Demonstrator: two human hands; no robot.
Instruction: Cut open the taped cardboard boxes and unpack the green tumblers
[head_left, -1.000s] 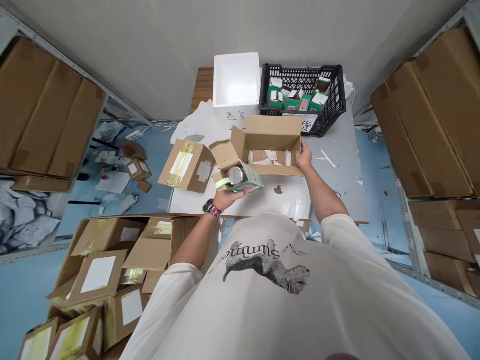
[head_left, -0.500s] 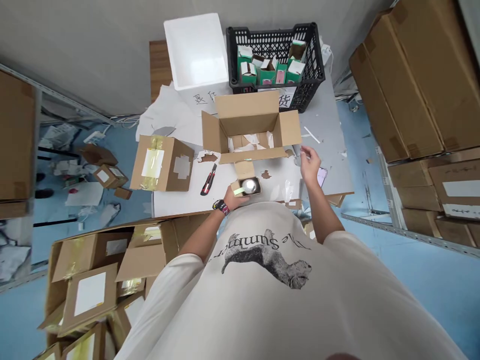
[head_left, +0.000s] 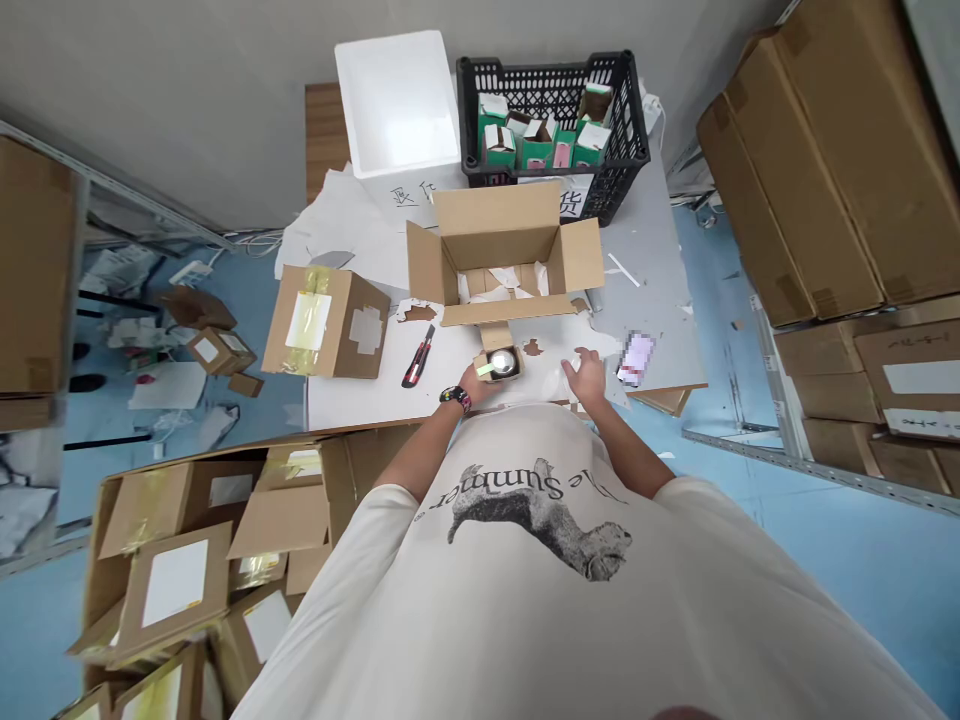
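My left hand [head_left: 474, 383] is shut on a small round container [head_left: 502, 364] with a shiny metal end and a green strip on its side, low on the white sheet. A tan cardboard flap sits against it. My right hand [head_left: 585, 378] lies a little to the right, fingers apart, holding nothing, on crumpled white paper [head_left: 570, 385]. Above both hands stands an open cardboard box [head_left: 499, 240] with white scraps inside. To the left lie a red-and-black utility knife [head_left: 418, 357] and a taped, sealed carton [head_left: 325, 322].
A black plastic crate [head_left: 551, 90] of green-and-white boxes and a white foam box [head_left: 397, 105] stand at the table's far end. A phone [head_left: 636, 358] lies on the grey tabletop [head_left: 652, 300]. Brown cartons are stacked on both sides and at lower left.
My right hand has left the open box's edge and moved down towards my body. My left hand has brought the container to the table's near side and turned it.
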